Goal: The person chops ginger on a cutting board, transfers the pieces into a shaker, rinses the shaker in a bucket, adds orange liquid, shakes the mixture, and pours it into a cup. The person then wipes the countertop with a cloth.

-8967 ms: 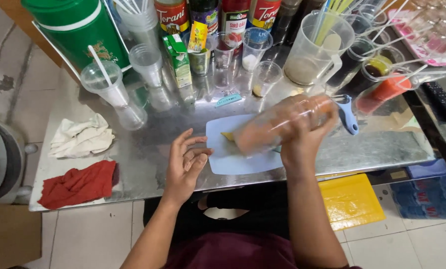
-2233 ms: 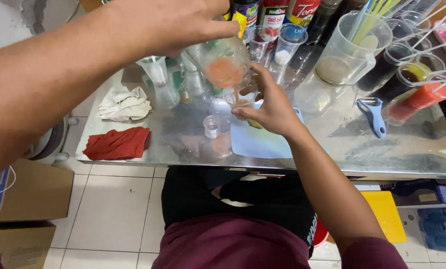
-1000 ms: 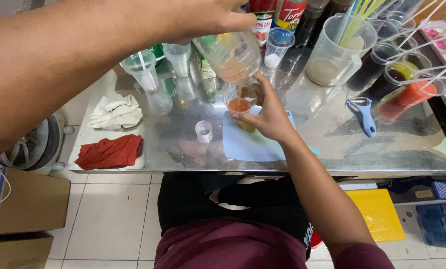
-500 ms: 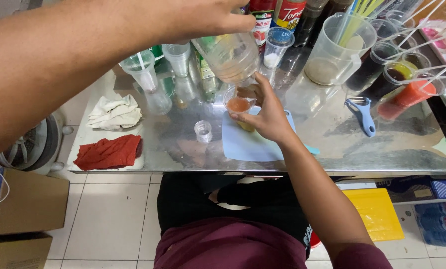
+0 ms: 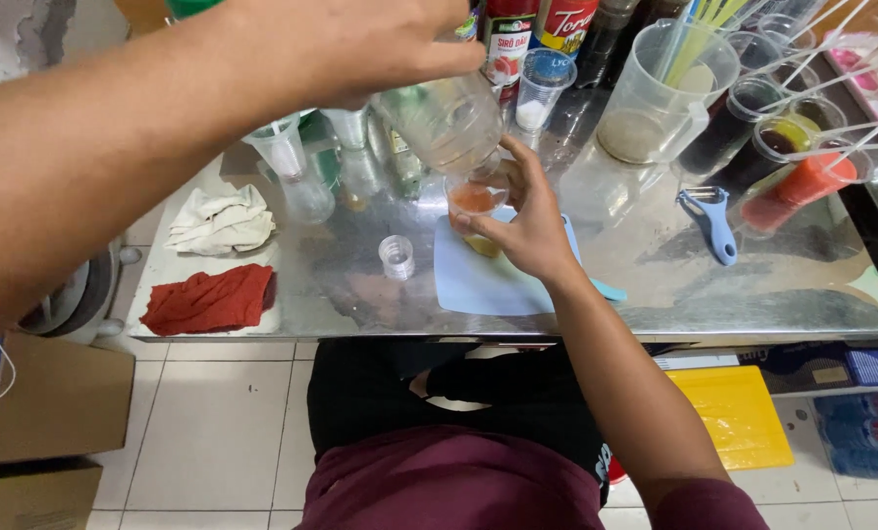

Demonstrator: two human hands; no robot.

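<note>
Under tilted jar (image 5: 449, 123), cup (image 5: 474, 201) of orange liquid

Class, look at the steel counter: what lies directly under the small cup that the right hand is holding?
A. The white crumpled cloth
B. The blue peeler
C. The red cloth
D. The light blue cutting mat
D: the right hand grips the small cup of orange liquid over the light blue cutting mat; both cloths lie far left.

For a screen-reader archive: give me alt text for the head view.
The left hand tips a clear jar over a small cup of orange liquid steadied by the right hand, above a blue board on a steel table.
</note>
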